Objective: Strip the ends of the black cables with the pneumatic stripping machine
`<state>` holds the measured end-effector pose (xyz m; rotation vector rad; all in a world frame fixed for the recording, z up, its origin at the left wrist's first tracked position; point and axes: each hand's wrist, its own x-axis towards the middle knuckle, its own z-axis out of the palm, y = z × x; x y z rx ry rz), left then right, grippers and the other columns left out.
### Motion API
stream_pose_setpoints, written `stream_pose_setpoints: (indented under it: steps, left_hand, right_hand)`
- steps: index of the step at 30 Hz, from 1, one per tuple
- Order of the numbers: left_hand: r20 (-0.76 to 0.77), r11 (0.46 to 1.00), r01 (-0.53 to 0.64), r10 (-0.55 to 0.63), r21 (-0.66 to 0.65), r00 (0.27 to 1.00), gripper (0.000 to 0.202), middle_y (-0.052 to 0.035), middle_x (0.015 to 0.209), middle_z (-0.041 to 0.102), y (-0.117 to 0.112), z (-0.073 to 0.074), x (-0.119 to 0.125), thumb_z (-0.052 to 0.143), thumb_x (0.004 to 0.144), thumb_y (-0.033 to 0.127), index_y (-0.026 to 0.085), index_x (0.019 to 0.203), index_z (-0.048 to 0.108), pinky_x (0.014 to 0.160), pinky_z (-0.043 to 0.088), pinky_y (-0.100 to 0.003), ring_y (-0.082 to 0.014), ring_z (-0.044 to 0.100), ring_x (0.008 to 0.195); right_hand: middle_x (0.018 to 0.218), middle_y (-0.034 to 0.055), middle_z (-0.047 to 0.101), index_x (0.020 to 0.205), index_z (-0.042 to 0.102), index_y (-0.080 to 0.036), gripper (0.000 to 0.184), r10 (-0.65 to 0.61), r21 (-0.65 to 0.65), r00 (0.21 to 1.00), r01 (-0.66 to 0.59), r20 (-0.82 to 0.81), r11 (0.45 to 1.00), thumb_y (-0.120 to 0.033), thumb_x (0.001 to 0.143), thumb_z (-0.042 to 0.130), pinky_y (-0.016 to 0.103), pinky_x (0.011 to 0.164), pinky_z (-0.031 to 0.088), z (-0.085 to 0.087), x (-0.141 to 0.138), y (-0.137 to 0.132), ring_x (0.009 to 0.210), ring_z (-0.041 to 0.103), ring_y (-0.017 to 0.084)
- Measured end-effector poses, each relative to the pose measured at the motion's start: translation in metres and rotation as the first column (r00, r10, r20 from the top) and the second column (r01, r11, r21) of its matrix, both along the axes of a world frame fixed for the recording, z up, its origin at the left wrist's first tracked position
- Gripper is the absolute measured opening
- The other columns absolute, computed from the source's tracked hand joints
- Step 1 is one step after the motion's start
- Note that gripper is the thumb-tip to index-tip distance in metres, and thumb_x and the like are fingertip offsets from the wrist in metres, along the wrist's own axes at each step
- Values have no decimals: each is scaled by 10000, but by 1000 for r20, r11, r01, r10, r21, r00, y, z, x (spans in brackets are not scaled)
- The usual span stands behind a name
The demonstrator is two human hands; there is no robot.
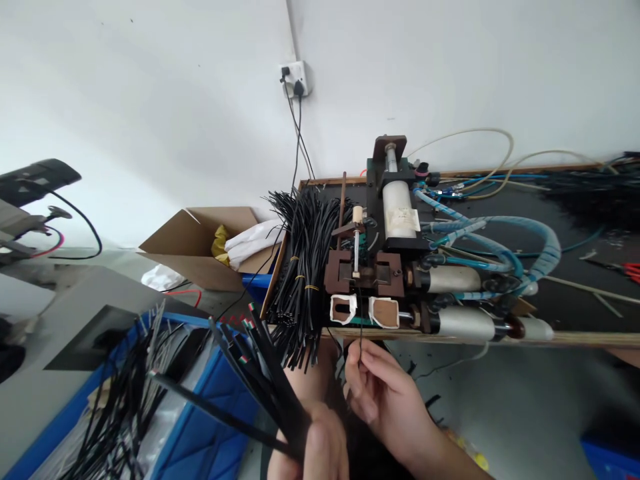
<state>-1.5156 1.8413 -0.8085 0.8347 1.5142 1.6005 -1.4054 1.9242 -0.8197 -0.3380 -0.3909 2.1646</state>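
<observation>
Cable point(361, 328) ran up from between the thumb and forefinger of your right hand point(383, 397), which pinched it just below the machine point(400, 207); it passed between two white-edged plates point(384, 312), though its far end was too small to make out. Your left hand point(315, 440) was wrapped round a bunch point(287, 407) of black cables, coloured wires showing at some tips, one strand splayed out leftward. Tied bundles point(310, 243) lay beside the machine, and a blue bin point(200, 427) at your left held more.
</observation>
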Motion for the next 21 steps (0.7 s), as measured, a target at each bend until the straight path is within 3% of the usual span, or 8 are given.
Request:
stream_pose_setpoints:
  steps: [5,7,9,14,16,19,21]
  left_hand:
    - [-128,999,34,-32,8,991,573,-25,482,463,70,8,-18,708,813,831,274,689,655,373,376,-273,-208,582,479]
    - [-122,997,67,-61,44,991,550,-28,511,481,83,10,-20,749,812,790,268,681,641,390,399,-278,-214,599,517]
    - [-74,991,104,-98,79,992,482,-21,537,478,73,9,-20,750,857,733,273,741,664,397,397,-280,-209,584,523]
    - [101,978,170,-183,125,978,319,12,577,446,7,1,-17,657,1008,581,287,892,702,432,390,-274,-150,492,471]
    - [142,976,182,-198,118,970,298,16,582,446,10,3,-17,672,1007,555,287,882,704,436,379,-271,-141,484,473]
    - [156,976,188,-205,114,966,355,6,570,449,42,9,-18,758,924,610,272,829,707,435,355,-269,-171,535,525]
    - [186,975,188,-207,116,960,421,12,525,412,51,8,-18,793,881,629,254,736,667,425,336,-263,-157,505,484]
  right_hand:
    - [585,-36,619,912,745,-165,149,79,-10,991,-80,-107,997,-289,993,735,162,420,316,0,-2,5,380,290,44]
    - [564,-51,588,907,734,-169,144,101,-12,986,-103,-135,995,-276,1003,723,163,426,311,0,-2,6,380,259,46]
    - [554,-61,557,883,712,-175,156,114,-21,982,-118,-152,993,-278,998,733,169,441,309,0,-2,7,394,250,52]
    - [585,-56,544,856,685,-178,177,77,-15,977,-81,-201,997,-276,992,742,187,501,320,1,-1,4,442,268,63]
    - [589,-53,543,865,692,-175,171,77,-14,973,-82,-218,997,-267,1007,720,192,510,320,1,-2,5,446,271,66]
    - [585,-54,540,878,700,-170,164,94,-29,969,-103,-227,994,-258,1016,707,194,504,308,0,-4,7,440,268,66]
    - [572,-61,533,877,700,-170,160,107,-45,969,-120,-223,992,-261,1006,725,195,501,305,0,-6,8,435,259,66]
